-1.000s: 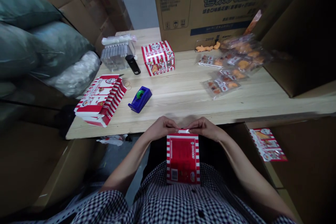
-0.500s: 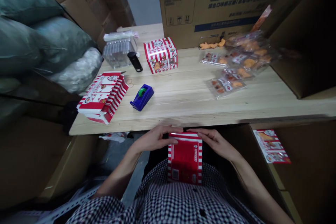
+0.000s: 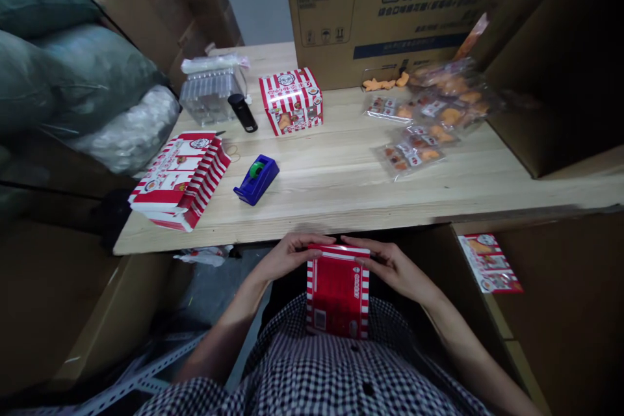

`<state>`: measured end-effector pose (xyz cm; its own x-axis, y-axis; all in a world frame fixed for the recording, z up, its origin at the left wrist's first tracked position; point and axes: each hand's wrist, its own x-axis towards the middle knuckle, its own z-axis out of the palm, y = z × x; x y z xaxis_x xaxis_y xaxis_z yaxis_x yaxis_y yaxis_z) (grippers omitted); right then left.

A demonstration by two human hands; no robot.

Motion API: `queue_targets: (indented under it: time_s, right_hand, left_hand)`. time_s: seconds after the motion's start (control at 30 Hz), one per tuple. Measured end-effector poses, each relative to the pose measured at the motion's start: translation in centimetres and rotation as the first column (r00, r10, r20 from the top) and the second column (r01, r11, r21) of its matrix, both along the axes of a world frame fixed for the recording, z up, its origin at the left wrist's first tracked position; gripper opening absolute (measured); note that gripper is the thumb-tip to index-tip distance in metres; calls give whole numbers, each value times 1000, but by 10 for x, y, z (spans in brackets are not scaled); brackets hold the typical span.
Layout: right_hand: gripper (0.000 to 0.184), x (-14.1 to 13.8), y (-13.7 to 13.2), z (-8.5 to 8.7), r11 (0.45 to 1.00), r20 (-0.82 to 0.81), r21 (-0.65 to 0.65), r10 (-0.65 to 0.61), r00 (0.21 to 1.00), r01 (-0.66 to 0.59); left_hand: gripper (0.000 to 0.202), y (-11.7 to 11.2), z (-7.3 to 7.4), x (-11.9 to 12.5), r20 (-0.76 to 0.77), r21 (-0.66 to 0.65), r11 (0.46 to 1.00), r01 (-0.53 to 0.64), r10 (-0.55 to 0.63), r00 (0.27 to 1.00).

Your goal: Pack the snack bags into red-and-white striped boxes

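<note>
A red-and-white striped carton (image 3: 336, 296) stands upright against my checked shirt, just below the table's front edge. My left hand (image 3: 290, 255) grips its upper left corner, fingers curled over the top. On the other side, my right hand (image 3: 387, 263) holds the upper right corner with fingers laid along the top flap. Both hands are closed on the carton.
On the wooden table (image 3: 351, 192) lie a blue tape dispenser (image 3: 257, 180), a stack of flat striped cartons (image 3: 180, 179), one assembled striped box (image 3: 291, 101), a clear plastic tray stack (image 3: 210, 94), a black cylinder (image 3: 242, 112) and bagged snacks (image 3: 429, 123). Big cardboard boxes (image 3: 390, 6) stand behind.
My fingers have gone from pinching a strip at the carton's top edge to pressing down along the top flap. The carton has sunk slightly lower toward my lap.
</note>
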<state>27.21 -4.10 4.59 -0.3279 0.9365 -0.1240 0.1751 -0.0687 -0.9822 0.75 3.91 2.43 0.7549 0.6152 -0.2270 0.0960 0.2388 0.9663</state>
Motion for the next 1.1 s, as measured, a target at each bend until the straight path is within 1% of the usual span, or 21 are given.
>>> queue_targets:
  time_s: [0.27, 0.43, 0.5, 0.6, 0.67, 0.8, 0.87, 0.9, 0.97, 1.03, 1.1]
  right_hand:
    - [43, -2, -3, -1, 996, 110, 84, -33, 993, 24]
    - [40, -4, -3, -9, 997, 48, 62, -54, 997, 51]
    - [39, -5, -3, -11, 996, -13, 30, -77, 997, 78]
    - [37, -4, -1, -9, 989, -163, -93, -125, 979, 111]
    - [37, 2, 4, -4, 980, -231, -185, -112, 966, 70]
    - [36, 19, 18, 3, 954, -288, -293, -19, 957, -69]
    - [36, 22, 23, 3, 935, -315, -345, -34, 948, -81]
    - [36, 22, 23, 3, 926, -327, -370, -57, 943, -72]
    - [36, 17, 19, 0, 919, -334, -394, -129, 934, -14]
    - [36, 8, 11, -4, 928, -324, -369, -188, 927, 59]
    - [40, -1, 2, -8, 942, -327, -322, -200, 924, 90]
  left_hand:
    - [34, 5, 0, 1, -16, -28, 1000, 1, -1, 1000]
    - [33, 10, -5, 3, -6, -38, 999, 16, -16, 1000]
    - [34, 11, -7, 3, 2, -50, 999, 14, -14, 1000]
    - [35, 12, -6, 4, 6, -48, 999, 2, -2, 1000]
    - [36, 13, -3, 5, -3, -40, 999, 25, -25, 1000]
    - [37, 15, 5, 8, 0, -51, 995, 82, -82, 997]
    - [39, 14, 6, 9, 8, -67, 995, 76, -75, 997]
    - [40, 13, 6, 10, 9, -70, 996, 62, -61, 998]
    - [39, 9, 5, 10, 13, -52, 998, 22, -22, 1000]
    - [36, 4, 1, 10, 9, -35, 999, -31, 31, 999]
    - [33, -1, -4, 9, -7, -40, 996, -83, 83, 997]
